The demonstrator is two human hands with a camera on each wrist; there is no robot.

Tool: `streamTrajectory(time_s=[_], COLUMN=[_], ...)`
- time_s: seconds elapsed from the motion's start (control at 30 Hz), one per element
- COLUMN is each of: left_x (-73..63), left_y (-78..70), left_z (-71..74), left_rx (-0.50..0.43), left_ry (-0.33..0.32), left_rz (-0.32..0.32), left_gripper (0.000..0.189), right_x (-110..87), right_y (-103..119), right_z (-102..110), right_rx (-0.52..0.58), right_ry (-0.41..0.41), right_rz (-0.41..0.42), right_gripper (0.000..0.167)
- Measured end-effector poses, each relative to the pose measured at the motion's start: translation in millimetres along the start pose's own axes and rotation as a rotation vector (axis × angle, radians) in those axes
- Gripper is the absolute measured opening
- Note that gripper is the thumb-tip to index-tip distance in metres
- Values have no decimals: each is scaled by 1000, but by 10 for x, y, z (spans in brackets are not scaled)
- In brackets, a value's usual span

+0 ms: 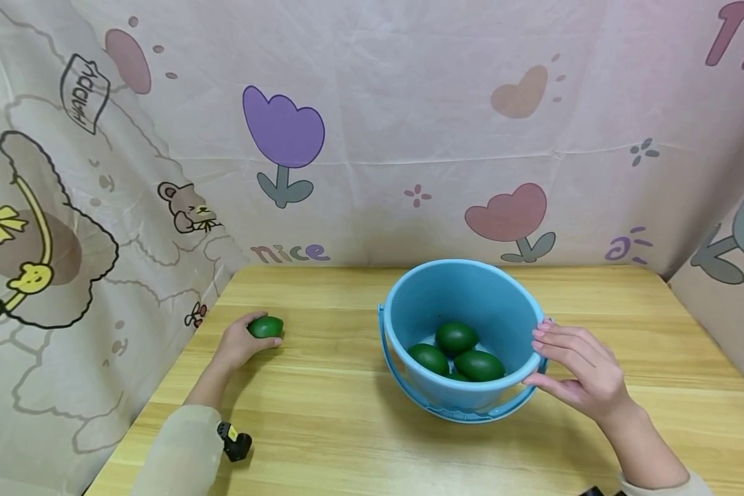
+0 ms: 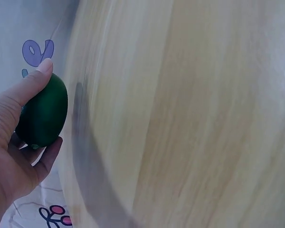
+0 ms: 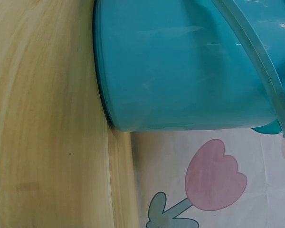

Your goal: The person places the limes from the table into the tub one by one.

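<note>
My left hand holds a dark green oval fruit between thumb and fingers at the left of the table. In the left wrist view, the smooth fruit shows a small stem mark at its lower end. A light blue bucket stands upright to the right of the table's middle. Several similar green fruits lie on its bottom. My right hand grips the bucket's right rim, fingers and thumb at the edge. The right wrist view shows the bucket's side but not the hand.
The bucket's handle hangs down across its front. Under everything is a wooden table. A printed cloth hangs behind the table and along both sides.
</note>
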State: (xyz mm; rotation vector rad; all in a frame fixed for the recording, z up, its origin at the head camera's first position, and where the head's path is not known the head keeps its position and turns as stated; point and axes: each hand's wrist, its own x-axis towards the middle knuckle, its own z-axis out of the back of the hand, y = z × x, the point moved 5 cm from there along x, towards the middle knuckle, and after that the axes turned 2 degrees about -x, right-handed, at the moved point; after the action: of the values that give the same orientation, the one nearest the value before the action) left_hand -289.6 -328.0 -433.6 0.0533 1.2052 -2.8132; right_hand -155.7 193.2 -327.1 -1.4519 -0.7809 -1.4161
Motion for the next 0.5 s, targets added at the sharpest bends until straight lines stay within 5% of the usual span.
streamTrajectory(time_s=[0.5], left_x=[-45], left_y=[-178], left_z=[-26], left_rx=[34], left_ry=[-6], left_rz=[-67], left_gripper=[78], right_x=[19], right_y=[7], right_z=[-4], right_rx=[3], right_ry=[-5], right_rz=[4], right_gripper=[46])
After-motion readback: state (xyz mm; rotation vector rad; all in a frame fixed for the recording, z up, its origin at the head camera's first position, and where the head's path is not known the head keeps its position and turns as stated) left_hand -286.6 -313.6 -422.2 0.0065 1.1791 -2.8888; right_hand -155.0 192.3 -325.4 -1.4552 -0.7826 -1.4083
